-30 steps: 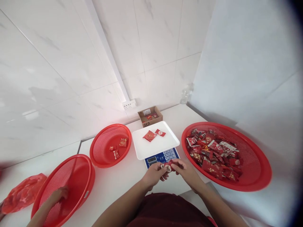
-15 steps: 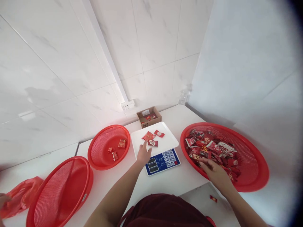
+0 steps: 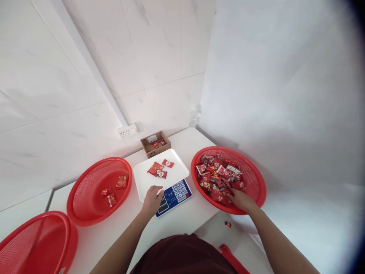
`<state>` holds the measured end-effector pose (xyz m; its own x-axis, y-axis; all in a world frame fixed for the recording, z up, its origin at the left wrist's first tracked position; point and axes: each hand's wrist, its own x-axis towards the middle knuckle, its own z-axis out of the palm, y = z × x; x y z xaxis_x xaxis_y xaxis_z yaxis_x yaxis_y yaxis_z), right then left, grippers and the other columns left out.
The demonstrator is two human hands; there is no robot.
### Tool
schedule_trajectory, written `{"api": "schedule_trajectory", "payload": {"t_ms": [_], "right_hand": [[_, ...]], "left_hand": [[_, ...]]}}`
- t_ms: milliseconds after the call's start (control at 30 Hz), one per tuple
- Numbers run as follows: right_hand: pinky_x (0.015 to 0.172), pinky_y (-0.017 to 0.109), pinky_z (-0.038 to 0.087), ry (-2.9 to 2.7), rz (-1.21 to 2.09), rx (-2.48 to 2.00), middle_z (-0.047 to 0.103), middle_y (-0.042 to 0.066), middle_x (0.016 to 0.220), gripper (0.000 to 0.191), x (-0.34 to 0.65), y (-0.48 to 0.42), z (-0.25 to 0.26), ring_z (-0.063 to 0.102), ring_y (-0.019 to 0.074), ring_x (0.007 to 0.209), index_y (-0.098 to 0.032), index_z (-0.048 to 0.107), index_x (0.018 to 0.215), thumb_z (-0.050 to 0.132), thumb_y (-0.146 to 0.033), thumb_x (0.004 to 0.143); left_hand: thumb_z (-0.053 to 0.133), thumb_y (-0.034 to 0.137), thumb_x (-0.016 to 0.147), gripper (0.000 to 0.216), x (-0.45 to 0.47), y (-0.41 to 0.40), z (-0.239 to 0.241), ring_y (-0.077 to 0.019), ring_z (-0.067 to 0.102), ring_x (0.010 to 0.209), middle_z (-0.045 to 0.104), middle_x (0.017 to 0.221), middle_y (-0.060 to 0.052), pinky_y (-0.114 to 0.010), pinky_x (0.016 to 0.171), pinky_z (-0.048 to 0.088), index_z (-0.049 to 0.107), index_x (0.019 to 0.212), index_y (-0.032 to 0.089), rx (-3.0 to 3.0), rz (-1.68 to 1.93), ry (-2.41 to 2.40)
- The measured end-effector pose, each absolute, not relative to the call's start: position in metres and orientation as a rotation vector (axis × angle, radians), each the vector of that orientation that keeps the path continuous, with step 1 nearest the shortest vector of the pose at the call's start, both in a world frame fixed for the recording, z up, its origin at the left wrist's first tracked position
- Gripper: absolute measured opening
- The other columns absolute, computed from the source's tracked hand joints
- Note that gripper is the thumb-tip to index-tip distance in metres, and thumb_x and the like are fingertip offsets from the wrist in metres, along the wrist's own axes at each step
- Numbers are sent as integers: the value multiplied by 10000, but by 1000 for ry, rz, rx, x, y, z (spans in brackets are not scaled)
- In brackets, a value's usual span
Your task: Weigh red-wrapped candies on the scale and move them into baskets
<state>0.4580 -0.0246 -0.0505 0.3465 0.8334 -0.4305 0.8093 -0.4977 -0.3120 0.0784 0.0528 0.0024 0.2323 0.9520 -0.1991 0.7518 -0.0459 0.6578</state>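
My left hand (image 3: pixel 152 199) rests open on the front edge of the scale (image 3: pixel 173 194), fingers spread and holding nothing. Three red packets (image 3: pixel 158 170) lie on the scale's white tray (image 3: pixel 142 182). My right hand (image 3: pixel 241 198) reaches into the near side of the right red basket (image 3: pixel 258 179), its fingers down among the heap of red packets (image 3: pixel 219 176); what they grip is hidden.
A middle red basket (image 3: pixel 85 180) holds three packets. Another red basket (image 3: pixel 34 243) sits at the lower left. A small cardboard box (image 3: pixel 155 144) stands by the wall under a socket (image 3: pixel 127 131). One small packet (image 3: pixel 227 224) lies on the lower surface.
My hands parted from in front of me. The left one set a third packet on the tray and drew back to the scale's edge. The right one went into the right basket. The view swung right.
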Motion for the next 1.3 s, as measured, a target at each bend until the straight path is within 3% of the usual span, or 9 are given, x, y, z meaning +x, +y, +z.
{"api": "schedule_trajectory", "payload": {"t_ms": [267,433,567,733,900,1067,1133,1200,1300], "right_hand": [[769,314,445,-1460,896,-2421,692,163,991,358,462,-12,-59,644,263,904,-112,628,1054,585,-239,722],[876,380,422,-1238,784,-2421,648,168,1112,372,479,-19,-48,599,289,1022,-119,611,1093,456,-188,762],[882,343,454,-1043,749,-2343,616,121,1184,429,483,-25,-32,589,233,1056,-151,541,1183,394,-265,797],[693,327,535,-698,1152,-1717,637,54,1145,562,442,-28,1,645,217,895,-256,484,1250,573,-340,701],[842,338,493,-899,1536,-1388,603,62,1201,588,351,-34,29,596,201,1021,-250,499,1238,653,-358,681],[899,359,451,-1252,1709,-1311,610,77,1188,512,279,-41,34,563,222,1068,-213,560,1172,639,-367,690],[820,334,474,-1271,1702,-1346,662,68,1060,448,266,-42,28,604,205,951,-200,588,1098,628,-388,694],[663,301,481,-1257,1765,-1390,683,37,794,337,260,-43,20,614,171,722,-177,612,926,588,-445,723],[513,255,407,-1259,1838,-1451,576,-20,533,345,258,-44,13,517,120,504,-183,543,683,523,-520,752]], "left_hand": [[496,523,734,429,73,9,10,-202,588,782,652,824,-40,-323,726,449,635,952,180,1414,494,1529],[499,538,725,431,67,-2,19,-176,570,701,638,791,-27,-311,664,448,622,941,185,1311,460,1488],[508,540,716,440,71,-3,26,-165,562,697,633,816,-33,-305,674,444,616,940,177,1265,458,1468],[528,503,725,411,88,-6,34,-149,561,703,622,842,-32,-290,682,441,607,963,179,1231,436,1350],[522,476,755,382,109,-13,40,-129,550,690,610,846,-37,-269,657,429,583,968,165,1262,371,1173],[509,533,766,393,104,-19,29,-106,489,633,554,696,0,-252,640,397,581,809,149,1252,319,1058],[521,545,755,405,96,-21,24,-101,468,620,535,671,11,-249,640,385,583,804,148,1212,347,1068],[528,544,749,405,87,-23,23,-99,451,613,525,661,13,-245,633,372,587,791,145,1200,370,1094],[519,521,759,382,79,-25,24,-100,432,613,511,643,16,-238,619,353,593,757,146,1220,378,1123]]}}
